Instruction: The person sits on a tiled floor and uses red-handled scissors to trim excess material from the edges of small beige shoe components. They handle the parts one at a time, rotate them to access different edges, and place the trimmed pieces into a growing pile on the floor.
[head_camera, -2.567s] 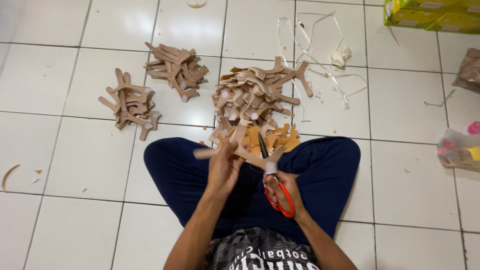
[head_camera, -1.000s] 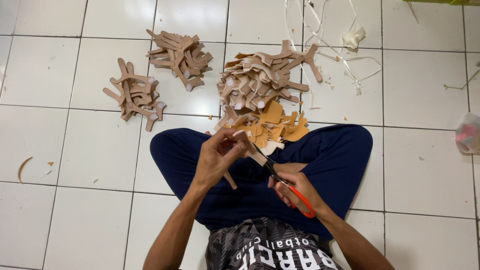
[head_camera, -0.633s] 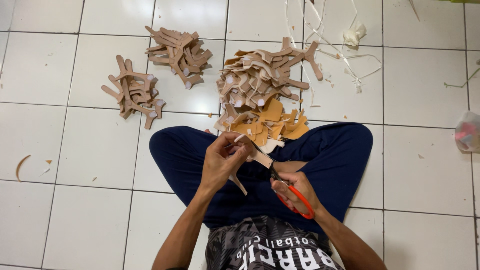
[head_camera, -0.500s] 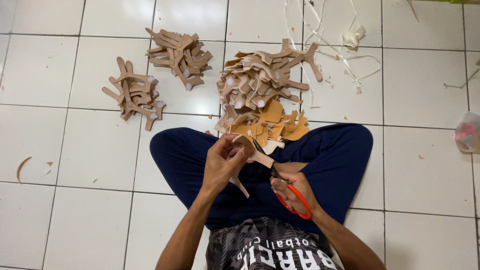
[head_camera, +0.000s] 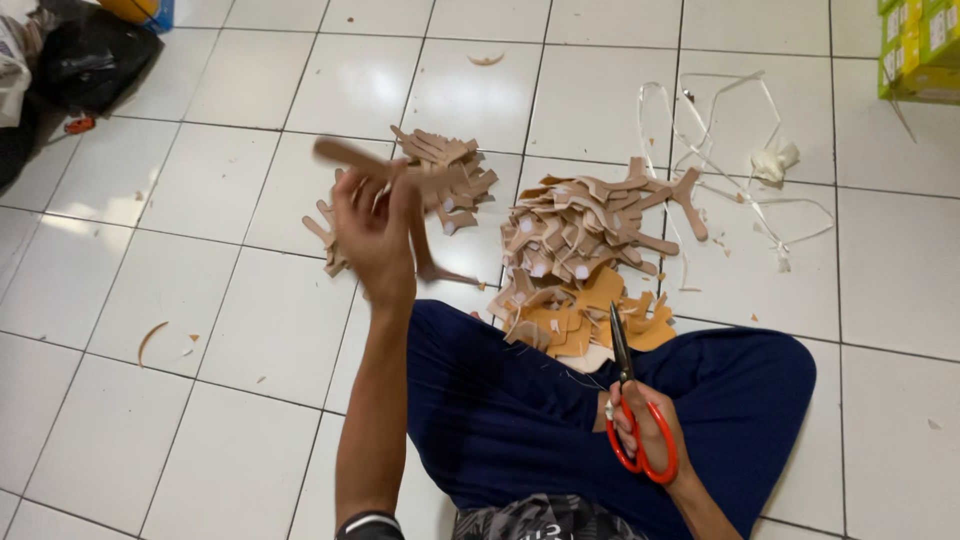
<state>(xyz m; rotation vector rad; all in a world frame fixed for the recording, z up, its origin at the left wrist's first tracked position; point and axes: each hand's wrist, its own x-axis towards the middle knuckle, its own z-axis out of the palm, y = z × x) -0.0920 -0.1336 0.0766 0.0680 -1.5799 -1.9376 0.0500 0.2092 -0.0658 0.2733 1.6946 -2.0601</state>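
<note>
Left hand (head_camera: 375, 235): raised over the floor, left of centre, arm stretched away from the body; fingers closed on a tan cut piece (head_camera: 345, 155). The piece is motion-blurred; one end sticks out up and left of the fingers, a thin strip hangs down to the right of the palm.
Right hand (head_camera: 645, 430): rests on the right thigh, fingers through the red loops of the scissors (head_camera: 625, 385).
Scissors: dark blades closed, tips pointing away from the body toward the near edge of the middle pile; the blades hold nothing.
Cut piece position: in the air, held over the left pile (head_camera: 330, 235), apart from the floor.
Left pile: tan pieces on the tiles, largely hidden behind the left hand.
Far pile (head_camera: 450, 180): tan pieces, just right of the left hand, farther out than the left pile.
Middle pile (head_camera: 590, 225): the largest heap, pale tan strips stacked crosswise, far of the knees.
Orange scraps (head_camera: 580, 320): darker offcuts at the near edge of the middle pile, touching the trouser leg.
Legs (head_camera: 530, 410): crossed, dark blue trousers, seated on the floor.
Floor (head_camera: 250, 330): white tiles; small crumbs and a curved sliver (head_camera: 150, 340) at left.
White strips (head_camera: 740, 150): thin loops and a crumpled wad, far right of the middle pile.
Black bag (head_camera: 85, 60): far left corner.
Green box (head_camera: 915, 50): far right corner.
</note>
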